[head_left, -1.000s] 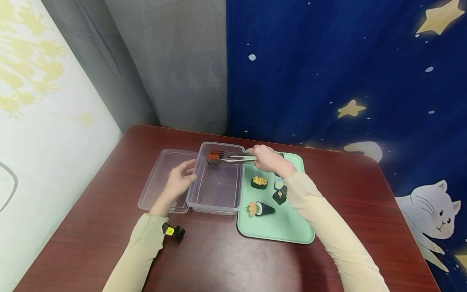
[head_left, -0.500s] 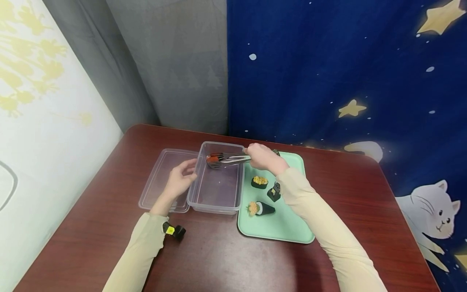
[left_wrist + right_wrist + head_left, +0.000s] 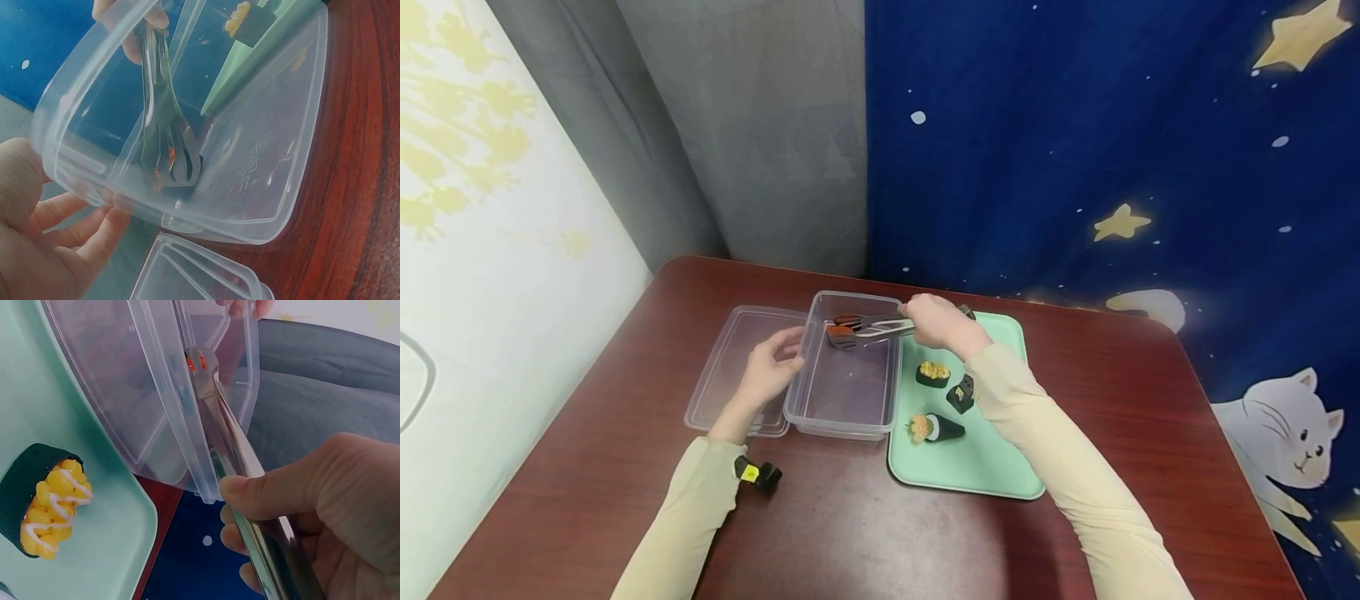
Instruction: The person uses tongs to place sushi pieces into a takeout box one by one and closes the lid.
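My right hand [image 3: 942, 322] grips a pair of metal tongs [image 3: 234, 440] reaching over the right rim of a clear plastic container [image 3: 848, 392]. Low inside, near its far left corner, the slotted tong ends overlap a toy sushi piece with a red-orange top [image 3: 841, 333]; the tongs hide most of it. My left hand [image 3: 769, 367] is at the container's left wall. In the left wrist view its fingers [image 3: 94, 240] extend along the outside, right at the plastic.
A clear lid [image 3: 722, 375] lies left of the container. To the right, a mint-green tray [image 3: 992, 471] bears a corn-topped sushi [image 3: 933, 374], a dark sushi piece [image 3: 960, 396] and a cone-shaped hand roll [image 3: 942, 428]. Curtains [image 3: 775, 150] hang behind the table.
My right hand has shifted slightly left, and the tong ends now sit a little lower in the container along with the red-topped sushi. The left hand has stayed in place.
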Motion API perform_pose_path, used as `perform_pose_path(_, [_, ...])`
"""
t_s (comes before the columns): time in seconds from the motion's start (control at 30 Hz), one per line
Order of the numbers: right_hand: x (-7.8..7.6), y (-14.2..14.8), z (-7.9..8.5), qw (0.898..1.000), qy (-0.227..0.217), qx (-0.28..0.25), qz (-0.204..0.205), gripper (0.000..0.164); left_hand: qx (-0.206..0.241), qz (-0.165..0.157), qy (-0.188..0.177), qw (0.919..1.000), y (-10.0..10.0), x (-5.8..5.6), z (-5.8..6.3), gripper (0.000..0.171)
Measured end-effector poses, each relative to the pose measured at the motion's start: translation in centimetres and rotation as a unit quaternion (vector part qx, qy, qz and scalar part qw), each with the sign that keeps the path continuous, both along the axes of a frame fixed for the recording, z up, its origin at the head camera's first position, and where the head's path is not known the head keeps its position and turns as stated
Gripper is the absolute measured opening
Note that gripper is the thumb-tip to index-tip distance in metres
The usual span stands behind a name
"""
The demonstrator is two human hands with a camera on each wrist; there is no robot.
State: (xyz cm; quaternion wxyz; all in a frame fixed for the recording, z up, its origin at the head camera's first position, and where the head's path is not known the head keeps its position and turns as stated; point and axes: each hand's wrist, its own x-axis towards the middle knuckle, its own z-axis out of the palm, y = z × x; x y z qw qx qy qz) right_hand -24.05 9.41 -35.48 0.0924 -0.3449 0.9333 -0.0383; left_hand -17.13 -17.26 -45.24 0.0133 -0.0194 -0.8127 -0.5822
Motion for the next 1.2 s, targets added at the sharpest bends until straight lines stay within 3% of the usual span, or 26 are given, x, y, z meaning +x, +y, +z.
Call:
perform_pose_path(0.2, [0.4,1.2,0.1,1.000,-0.004,-0.021,-0.015,0.047,0.003,-0.005,-0.003,1.0000,0.0,0.0,0.1,0.054])
perform_pose_path(0.53, [1.6,5.1,-0.4,0.993,-0.006,-0.116,-0.038,0.052,0.003,-0.001,0.002,1.0000,0.1,0.0,0.1,0.052])
perform_pose_path(0.77, [2.8,7.4,-0.6,0.984,0.025,-0.173,-0.026,0.050,0.001,0.000,0.002,1.0000,0.1,0.2,0.2,0.052])
perform_pose_path(1.0, [3.9,9.4,-0.5,0.980,0.034,-0.190,-0.052,0.054,0.008,-0.004,-0.010,0.9999,1.0,1.8,3.9,0.051])
perform_pose_path(1.2, [4.6,11.4,-1.0,0.976,0.053,-0.198,-0.068,0.056,0.006,-0.007,-0.010,0.9999,1.1,1.8,3.9,0.050])
